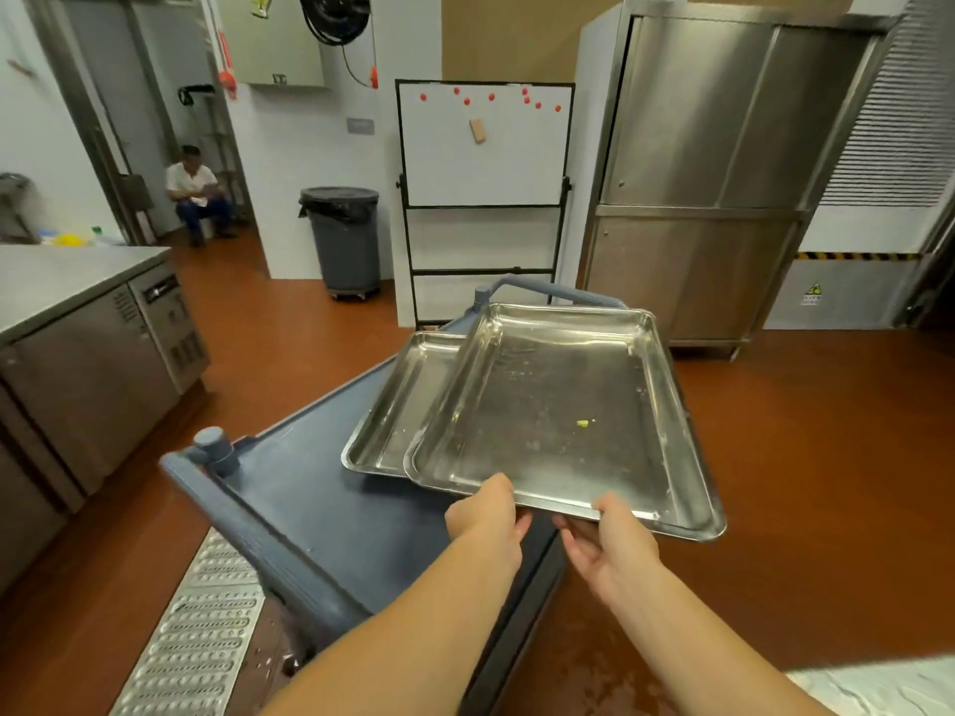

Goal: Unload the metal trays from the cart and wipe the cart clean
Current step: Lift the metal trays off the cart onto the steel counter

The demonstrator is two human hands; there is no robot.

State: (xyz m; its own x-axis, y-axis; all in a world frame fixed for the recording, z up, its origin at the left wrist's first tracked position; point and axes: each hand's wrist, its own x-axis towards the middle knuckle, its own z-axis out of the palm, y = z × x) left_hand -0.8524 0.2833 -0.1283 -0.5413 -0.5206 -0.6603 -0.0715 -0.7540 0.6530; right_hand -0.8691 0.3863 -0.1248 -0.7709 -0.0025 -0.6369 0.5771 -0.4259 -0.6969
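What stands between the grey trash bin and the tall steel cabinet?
A free-standing whiteboard fills that stretch; the head view shows it.

Grey-blue cart [320,509] top carries one metal tray [398,410]; second tray [558,405] possibly resting atop.

The single head-worn wide-angle camera faced forward and downward, positioned close above the near edge of the cart [320,509].
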